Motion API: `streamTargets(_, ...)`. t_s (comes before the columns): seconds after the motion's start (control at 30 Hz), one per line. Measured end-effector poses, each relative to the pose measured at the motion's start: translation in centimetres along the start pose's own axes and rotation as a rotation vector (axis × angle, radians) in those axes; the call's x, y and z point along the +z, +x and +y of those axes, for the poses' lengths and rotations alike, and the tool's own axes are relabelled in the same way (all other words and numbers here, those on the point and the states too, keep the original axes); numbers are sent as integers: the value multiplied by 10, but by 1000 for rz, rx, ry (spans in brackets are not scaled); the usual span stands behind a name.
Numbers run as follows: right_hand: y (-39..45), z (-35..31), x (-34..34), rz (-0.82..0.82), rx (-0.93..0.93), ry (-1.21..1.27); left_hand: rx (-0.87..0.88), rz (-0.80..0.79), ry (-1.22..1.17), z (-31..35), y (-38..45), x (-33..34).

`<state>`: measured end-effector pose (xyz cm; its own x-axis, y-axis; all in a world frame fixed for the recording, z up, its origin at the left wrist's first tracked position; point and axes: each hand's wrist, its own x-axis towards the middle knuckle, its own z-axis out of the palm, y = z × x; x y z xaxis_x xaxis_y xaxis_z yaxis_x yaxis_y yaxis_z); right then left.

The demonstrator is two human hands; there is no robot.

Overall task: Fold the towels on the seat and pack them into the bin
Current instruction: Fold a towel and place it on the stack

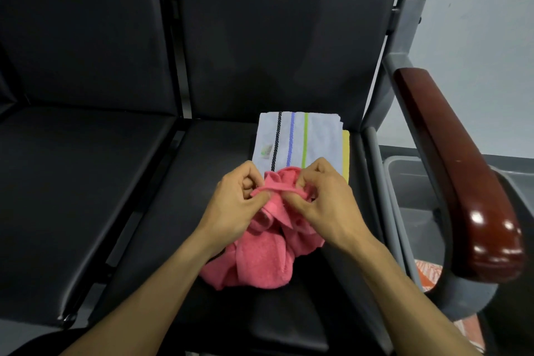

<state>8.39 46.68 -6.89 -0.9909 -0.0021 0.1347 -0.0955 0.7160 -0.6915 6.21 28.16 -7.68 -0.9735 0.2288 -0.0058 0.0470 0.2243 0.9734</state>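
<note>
- Head view: I am seeing both hands working together over the right-hand black seat [219, 153], close to one another above a crumpled pink towel [260, 260].
- My left hand [237, 205] is pinching an edge of the pink towel between thumb and curled fingers; my right hand [323, 199] is pinching the same edge just beside it, fingers curled round the cloth.
- The rest of the pink towel is hanging down in a bunch and resting on the seat cushion near its front.
- Behind the hands, a folded white towel with black, blue and green stripes [300, 139] is lying flat on the seat, and a yellow towel [346, 153] is showing under its right edge.
- To the right, past the seat's dark red armrest [462, 182], a grey bin [416, 182] is standing on the floor; the part of its inside that I am seeing is showing no towels, and the armrest is hiding the rest.
</note>
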Motion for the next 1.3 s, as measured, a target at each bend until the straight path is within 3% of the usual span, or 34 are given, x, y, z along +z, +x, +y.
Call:
streamTargets(0.13, -3, 4, 1, 3, 34, -377, -4, -37, 113, 2, 2, -5)
streamTargets(0.3, -3, -4, 1, -7, -150, -127, -33, -58, 54, 3, 4, -14)
streamTargets(0.43, -6, -9, 0, 2, -107, 128, -36, -23, -26, 3, 4, -17)
streamTargets(0.63, -5, -1, 7, 2, -84, 54, 6, 12, -15, 3, 4, -17)
streamTargets(1.17, -5, -11, 17, 105, -98, 167, -121, -30, -380, 3, -5, 3)
streamTargets(1.3, -3, -9, 14, 12, -127, 123, -122, 23, -338, 3, -5, 3)
